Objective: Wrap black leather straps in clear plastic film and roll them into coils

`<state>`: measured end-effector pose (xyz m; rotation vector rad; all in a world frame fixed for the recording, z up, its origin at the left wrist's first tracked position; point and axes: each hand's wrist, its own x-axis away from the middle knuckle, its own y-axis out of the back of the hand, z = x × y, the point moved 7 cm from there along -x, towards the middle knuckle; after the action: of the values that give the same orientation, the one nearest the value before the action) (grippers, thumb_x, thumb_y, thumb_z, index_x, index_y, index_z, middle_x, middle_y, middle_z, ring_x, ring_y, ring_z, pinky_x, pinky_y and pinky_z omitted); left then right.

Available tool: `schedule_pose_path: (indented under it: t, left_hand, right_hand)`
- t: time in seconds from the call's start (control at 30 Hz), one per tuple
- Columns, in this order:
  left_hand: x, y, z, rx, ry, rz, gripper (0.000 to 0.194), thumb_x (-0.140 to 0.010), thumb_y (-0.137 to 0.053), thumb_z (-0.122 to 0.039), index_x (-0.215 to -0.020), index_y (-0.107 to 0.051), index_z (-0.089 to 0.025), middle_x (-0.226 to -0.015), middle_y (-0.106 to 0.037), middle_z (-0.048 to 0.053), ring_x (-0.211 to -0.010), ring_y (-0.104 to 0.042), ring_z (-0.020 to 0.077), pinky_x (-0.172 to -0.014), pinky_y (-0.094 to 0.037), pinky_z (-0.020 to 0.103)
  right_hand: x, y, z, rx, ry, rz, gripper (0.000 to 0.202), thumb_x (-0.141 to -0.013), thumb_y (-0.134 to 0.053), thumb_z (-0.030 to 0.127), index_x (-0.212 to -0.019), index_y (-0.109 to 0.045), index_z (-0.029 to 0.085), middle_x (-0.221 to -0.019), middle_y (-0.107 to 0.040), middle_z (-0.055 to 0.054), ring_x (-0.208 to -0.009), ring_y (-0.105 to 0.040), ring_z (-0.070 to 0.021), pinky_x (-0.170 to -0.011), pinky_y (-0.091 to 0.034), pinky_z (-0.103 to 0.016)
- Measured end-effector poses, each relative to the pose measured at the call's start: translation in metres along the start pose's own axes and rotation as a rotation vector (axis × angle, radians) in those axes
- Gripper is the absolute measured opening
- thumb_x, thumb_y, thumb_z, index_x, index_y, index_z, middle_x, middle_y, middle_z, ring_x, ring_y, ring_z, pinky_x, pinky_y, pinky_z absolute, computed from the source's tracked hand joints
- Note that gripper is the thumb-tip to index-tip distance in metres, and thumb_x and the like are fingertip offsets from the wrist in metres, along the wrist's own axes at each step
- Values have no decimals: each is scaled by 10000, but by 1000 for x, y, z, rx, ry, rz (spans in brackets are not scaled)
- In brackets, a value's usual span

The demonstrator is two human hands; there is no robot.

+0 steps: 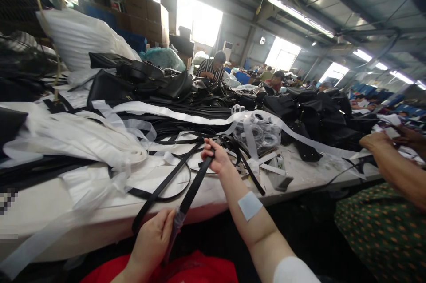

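My left hand (153,237) is closed on the lower end of a black strap (193,189), where clear plastic film (179,217) wraps it. Farther up, my right hand (215,156) has its fingers curled round the same strap, which runs slanting between both hands. Another black strap (166,181) loops over the table edge just left of it. Around my right hand, more black straps (248,169) lie loosely on the table (40,218).
White strips (113,138) are heaped at left, and a clear plastic bundle (258,132) sits right of centre. Black bags (173,85) are piled behind. At the right, a person's hand (379,143) holds white material. Other people sit farther back.
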<state>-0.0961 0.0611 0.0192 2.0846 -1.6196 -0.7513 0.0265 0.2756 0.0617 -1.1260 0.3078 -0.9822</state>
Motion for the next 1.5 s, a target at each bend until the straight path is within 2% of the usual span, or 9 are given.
schedule_pose_path:
  t: [0.2, 0.37, 0.47, 0.63, 0.73, 0.83, 1.03, 1.3, 1.5]
  left_hand:
    - [-18, 14, -3, -83, 4, -26, 316, -916, -360, -397, -790, -607, -246, -646, -717, -8, -607, -689, 194, -581, -466, 272]
    - [-24, 23, -1, -171, -5, -105, 335, -907, -333, -399, -753, -588, -245, -665, -716, 20, -604, -684, 224, -543, -441, 292]
    - [-22, 19, 0, -185, -5, -74, 354, -918, -325, -397, -734, -589, -250, -642, -703, 13, -597, -676, 218, -541, -431, 288]
    - [-18, 11, -6, -165, -44, -63, 362, -935, -330, -383, -722, -591, -250, -652, -693, 7, -633, -677, 205, -600, -448, 286]
    - [-17, 5, -11, -139, -54, -46, 372, -944, -323, -396, -725, -581, -244, -639, -684, 15, -616, -666, 200, -590, -447, 283]
    - [-20, -2, -16, -100, -28, -6, 373, -954, -310, -405, -764, -584, -238, -641, -686, 27, -618, -665, 198, -581, -450, 276]
    - [-30, -1, -27, -101, -25, -2, 371, -954, -291, -402, -708, -521, -247, -603, -648, 14, -582, -644, 199, -577, -425, 287]
    - [-36, 4, -42, -49, -59, -23, 369, -956, -293, -404, -711, -517, -245, -642, -660, 16, -608, -642, 191, -612, -430, 285]
    - [-48, 13, -58, -6, -62, 21, 349, -958, -309, -386, -712, -508, -239, -659, -670, 6, -638, -648, 178, -601, -422, 263]
  right_hand:
    - [24, -7, -92, 234, -103, 48, 287, -965, -489, 320, -909, -666, 101, -557, -508, 59, -366, -261, -22, -522, -426, -195]
    - [33, -3, -116, 413, -246, 14, 296, -931, -543, 314, -856, -679, 62, -661, -632, -59, -510, -545, -96, -557, -457, -224]
    - [17, -1, -66, 262, -158, -87, 124, -885, -583, 164, -792, -621, 91, -575, -559, -1, -448, -479, -69, -487, -435, -191]
    - [-7, -26, 70, 166, 108, -85, 172, -949, -476, 151, -797, -558, 154, -526, -439, 95, -359, -314, -13, -492, -451, -133]
    - [5, -66, 129, 144, 251, 61, 153, -966, -474, 199, -876, -595, 176, -549, -447, 106, -365, -290, -11, -542, -484, -139]
    - [31, -104, 150, 205, 353, 247, 199, -975, -453, 227, -902, -627, 164, -557, -462, 93, -382, -304, -18, -548, -487, -151]
    - [52, -94, 100, 453, 293, 107, 290, -911, -567, 382, -827, -663, 122, -683, -631, -34, -570, -577, -109, -716, -564, -299]
    - [65, -61, 54, 255, 224, 39, 289, -916, -552, 379, -827, -684, 137, -748, -686, -55, -640, -631, -131, -745, -562, -303]
    - [70, -54, 30, 609, 291, -15, 342, -838, -655, 383, -628, -660, 113, -660, -664, -68, -550, -581, -120, -514, -484, -220]
